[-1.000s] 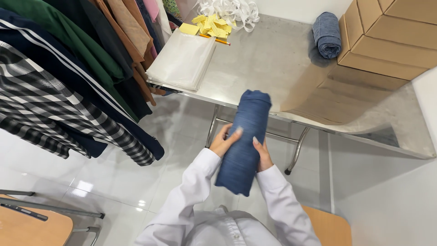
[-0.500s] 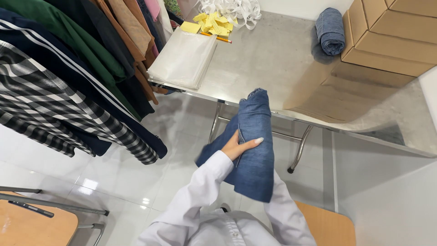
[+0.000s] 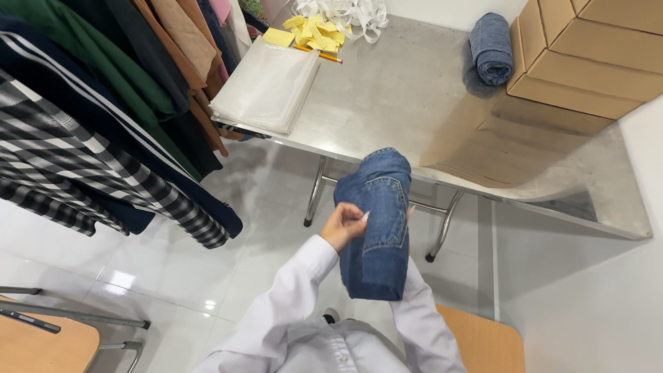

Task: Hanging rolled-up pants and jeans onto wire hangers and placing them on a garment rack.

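I hold a pair of blue jeans (image 3: 376, 214) folded lengthwise, upright in front of my chest, with a back pocket facing me. My left hand (image 3: 343, 226) grips the jeans' left edge at mid-height. My right hand (image 3: 410, 211) is almost wholly hidden behind the denim; only a fingertip shows at the right edge, holding the far side. Both arms wear white sleeves. The jeans hang just in front of the steel table's near edge (image 3: 442, 181).
On the table lie a stack of clear plastic bags (image 3: 266, 86), yellow tags (image 3: 311, 31), white straps (image 3: 342, 10), a rolled blue denim piece (image 3: 490, 47) and cardboard boxes (image 3: 594, 62). Hanging clothes (image 3: 90, 124) fill the left. Wooden chairs (image 3: 41, 342) stand beside me.
The jeans were a tight roll between both hands; they loosened and spread, and now hang folded lengthwise with the pocket showing. My right hand slipped behind the fabric.
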